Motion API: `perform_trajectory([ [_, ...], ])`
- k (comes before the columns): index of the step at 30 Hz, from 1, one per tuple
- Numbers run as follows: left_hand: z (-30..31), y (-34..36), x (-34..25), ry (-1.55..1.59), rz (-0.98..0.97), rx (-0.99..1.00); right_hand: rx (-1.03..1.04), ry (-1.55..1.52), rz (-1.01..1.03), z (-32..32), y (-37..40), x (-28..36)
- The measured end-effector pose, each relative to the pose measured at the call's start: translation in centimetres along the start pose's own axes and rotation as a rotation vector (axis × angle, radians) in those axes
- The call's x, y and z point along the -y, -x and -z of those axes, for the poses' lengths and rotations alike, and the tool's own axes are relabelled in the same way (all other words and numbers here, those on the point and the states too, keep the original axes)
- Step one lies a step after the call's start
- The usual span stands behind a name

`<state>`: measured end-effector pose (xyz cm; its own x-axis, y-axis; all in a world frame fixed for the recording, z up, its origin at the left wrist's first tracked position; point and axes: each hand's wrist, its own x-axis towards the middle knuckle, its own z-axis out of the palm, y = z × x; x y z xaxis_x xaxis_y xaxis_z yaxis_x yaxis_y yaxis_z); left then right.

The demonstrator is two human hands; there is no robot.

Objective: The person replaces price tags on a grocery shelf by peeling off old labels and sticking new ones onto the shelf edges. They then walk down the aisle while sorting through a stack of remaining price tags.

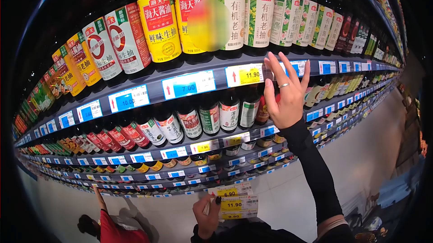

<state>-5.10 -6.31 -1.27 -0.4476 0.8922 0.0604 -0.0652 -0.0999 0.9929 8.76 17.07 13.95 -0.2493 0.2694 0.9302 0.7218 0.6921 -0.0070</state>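
My left hand point(207, 213) is closed around several paper price labels point(237, 204), fanned out low in front of me. They have yellow panels, and 6.90, 11.90 and 9.90 can be read on them. My right hand point(288, 94), with a ring on one finger and a black sleeve, is raised to the upper shelf edge. Its fingers are spread, with the fingertips right at the end of a yellow 11.90 price label point(246, 75). Part of a blue-and-white label point(295, 68) shows behind these fingers. Soy sauce bottles point(259, 17) with floral labels stand just above.
Bottles with yellow labels point(160, 26) line the upper shelf to the left. Lower shelves hold more bottles point(189, 123), with price labels point(188, 87) along the edges. A person in red point(119, 229) reaches toward the shelving at lower left. Pale floor point(279, 207) runs below.
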Motion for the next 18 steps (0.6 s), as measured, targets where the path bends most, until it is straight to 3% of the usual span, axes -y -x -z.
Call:
perform_trajectory([
  [4, 0.3, -0.1, 1.0, -0.028, -0.141, -0.112, -0.014, -0.012, 0.004, 0.9, 0.7, 0.4],
  [7, 0.6, 0.0, 0.1, 0.025, -0.117, -0.137, -0.022, -0.208, -0.015, 2.4, 2.1, 2.2],
  [9, 0.7, 0.1, 0.0, 0.028, -0.151, -0.153, 0.141, -0.400, -0.117, 2.9, 4.5, 3.6],
  [11, 1.1, 0.5, -0.3, -0.007, -0.082, -0.171, 0.348, -0.675, -0.425, 4.0, 6.9, 5.2],
  [13, 1.6, 0.7, -0.2, -0.016, -0.081, -0.213, 0.566, -0.846, -0.549, 5.0, 10.0, 6.4],
  [15, 2.1, 0.6, 0.0, -0.032, -0.078, -0.241, 0.652, -0.928, -0.490, 5.8, 11.5, 8.1],
  [16, 2.5, 0.5, 0.1, -0.042, -0.118, -0.225, 0.807, -1.039, -0.607, 6.2, 11.6, 9.0],
  [18, 3.1, 0.8, 0.7, -0.020, -0.168, -0.211, 0.872, -1.070, -0.656, 7.0, 12.2, 10.8],
])
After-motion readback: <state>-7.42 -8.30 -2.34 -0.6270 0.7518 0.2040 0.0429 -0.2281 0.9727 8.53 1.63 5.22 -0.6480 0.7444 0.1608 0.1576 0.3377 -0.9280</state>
